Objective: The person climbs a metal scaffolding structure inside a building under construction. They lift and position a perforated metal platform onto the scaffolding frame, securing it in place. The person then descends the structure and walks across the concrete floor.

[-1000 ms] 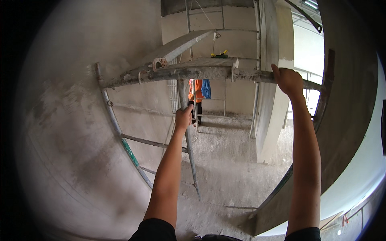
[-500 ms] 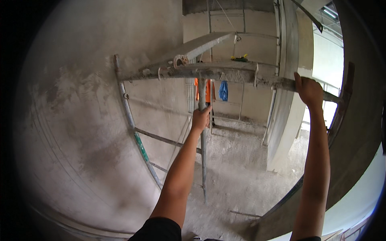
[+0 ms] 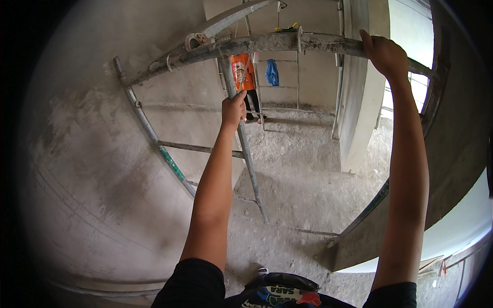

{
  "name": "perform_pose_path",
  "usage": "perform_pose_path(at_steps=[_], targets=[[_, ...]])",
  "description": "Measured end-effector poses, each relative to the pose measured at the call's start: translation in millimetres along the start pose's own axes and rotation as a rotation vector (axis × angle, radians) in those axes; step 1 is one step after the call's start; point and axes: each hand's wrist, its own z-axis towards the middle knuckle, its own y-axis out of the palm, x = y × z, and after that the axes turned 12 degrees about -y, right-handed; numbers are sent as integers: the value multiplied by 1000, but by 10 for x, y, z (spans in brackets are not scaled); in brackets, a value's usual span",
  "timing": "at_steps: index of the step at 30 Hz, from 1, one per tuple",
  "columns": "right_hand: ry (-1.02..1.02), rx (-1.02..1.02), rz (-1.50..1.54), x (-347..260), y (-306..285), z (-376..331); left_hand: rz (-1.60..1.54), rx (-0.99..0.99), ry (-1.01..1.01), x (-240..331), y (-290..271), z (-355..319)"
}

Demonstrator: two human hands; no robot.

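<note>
A metal scaffold frame (image 3: 267, 44) stands before me, its top bar crossing the view at about the height of my raised hands. My left hand (image 3: 234, 109) is closed round an upright tube (image 3: 250, 169) that drops from the bar. Further right, my right hand (image 3: 389, 55) grips the top bar near its right end, thumb pointing up. Grey plaster or cement dirties the bar. A plank (image 3: 233, 19) rests on it at the upper left, with a hooked end (image 3: 194, 41) over the bar. Green paint (image 3: 171, 163) marks the left leg of the frame.
Beyond the frame stands a person in an orange shirt (image 3: 243, 72), partly hidden by the tubes. A blue cloth (image 3: 272, 73) hangs on another scaffold at the back. Rough plaster wall (image 3: 92, 169) lies left, a concrete column (image 3: 354, 97) right, dusty floor (image 3: 303, 190) below.
My view has tilted down, so the bar and hands appear higher and my shirt front shows. The upright tube now leans in the picture. Both hands keep their grip.
</note>
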Motion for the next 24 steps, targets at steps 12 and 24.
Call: perform_pose_path(at_steps=[12,24], targets=[[21,22,28,101,275,-30,-46,-6,-29,24,44,-3],[56,-91,72,-135,-233,51,-33,19,-22,35,16,-23]])
